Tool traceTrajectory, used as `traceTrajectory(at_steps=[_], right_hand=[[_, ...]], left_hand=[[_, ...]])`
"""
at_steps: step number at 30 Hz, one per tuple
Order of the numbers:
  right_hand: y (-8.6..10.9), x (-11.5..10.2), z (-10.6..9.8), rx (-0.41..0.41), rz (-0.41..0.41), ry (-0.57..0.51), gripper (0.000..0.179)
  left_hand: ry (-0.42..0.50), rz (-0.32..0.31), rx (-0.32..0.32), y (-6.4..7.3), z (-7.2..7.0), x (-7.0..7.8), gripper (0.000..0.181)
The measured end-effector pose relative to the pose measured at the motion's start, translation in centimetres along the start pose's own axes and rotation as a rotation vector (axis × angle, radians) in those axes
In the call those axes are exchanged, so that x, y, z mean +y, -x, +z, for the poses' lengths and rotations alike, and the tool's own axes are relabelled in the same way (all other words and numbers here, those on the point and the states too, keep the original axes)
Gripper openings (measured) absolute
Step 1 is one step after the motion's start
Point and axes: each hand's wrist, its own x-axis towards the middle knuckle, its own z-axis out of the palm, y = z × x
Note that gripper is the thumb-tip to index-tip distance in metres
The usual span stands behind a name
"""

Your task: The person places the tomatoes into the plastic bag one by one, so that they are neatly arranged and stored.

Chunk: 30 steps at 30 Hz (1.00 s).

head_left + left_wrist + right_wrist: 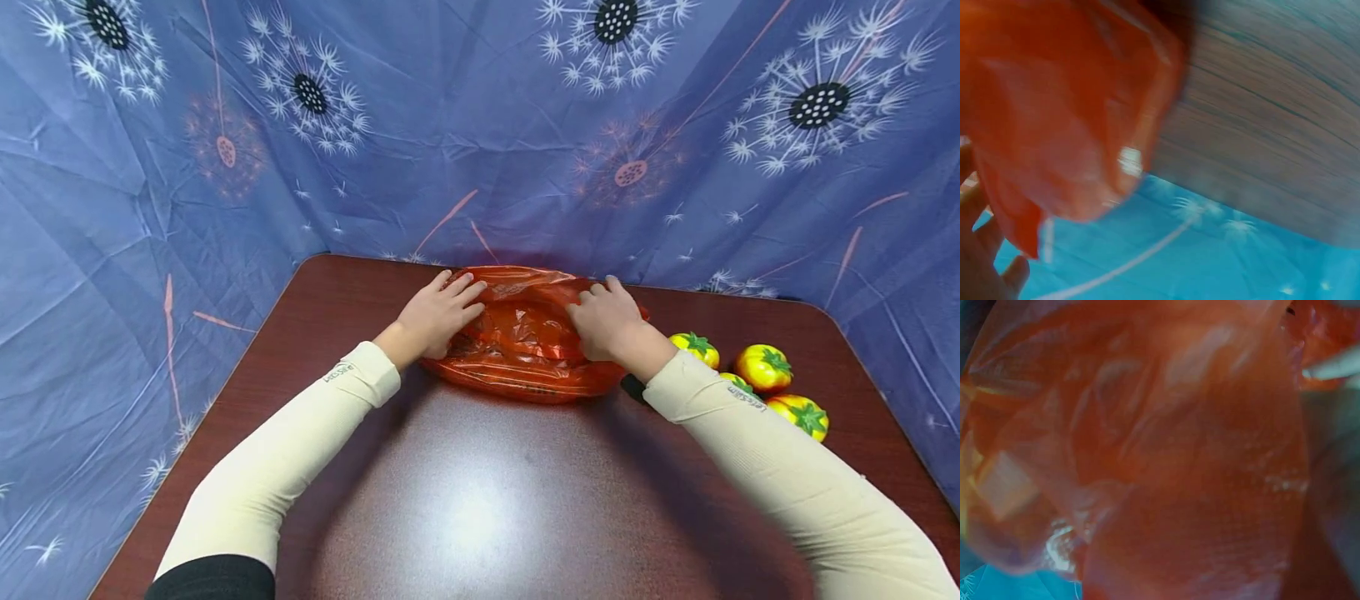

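A thin orange-red plastic bag [525,379] lies at the back of the table, its mouth spread wide towards me. My left hand [438,315] rests on the bag's left rim, fingers spread and fairly straight. On the opposite rim, my right hand [606,323] grips the plastic with curled fingers. In the left wrist view, the bag [1066,112] hangs beside the left hand [985,250], whose fingertips are partly cut off. Crumpled bag plastic [1166,462] fills most of the right wrist view, hiding the right hand's grip; a pale finger [1332,367] shows at the right edge.
Several yellow-red tomato-like fruits with green leafy tops [763,368] sit right of the bag, partly behind the right forearm. A small black object [633,387] shows beneath the right wrist. The dark brown table [480,467] meets a blue dandelion-print cloth [465,125] at the back.
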Motion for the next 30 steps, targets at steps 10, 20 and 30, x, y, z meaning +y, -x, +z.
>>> traceTrajectory(at_steps=[10, 20, 30], right_hand=[[-0.4, 0.1, 1.9, 0.022, -0.037, 0.094, 0.048], [-0.6, 1.8, 3.1, -0.247, -0.012, -0.078, 0.082], [-0.4, 2.1, 4.7, -0.202, -0.087, -0.187, 0.079]], left_hand=[[-0.063, 0.013, -0.006, -1.9, 0.9, 1.8, 0.106], [0.047, 0.06, -0.096, -0.3, 2.6, -1.1, 0.106], [0.302, 0.019, -0.133, 1.2, 3.9, -2.1, 0.1]])
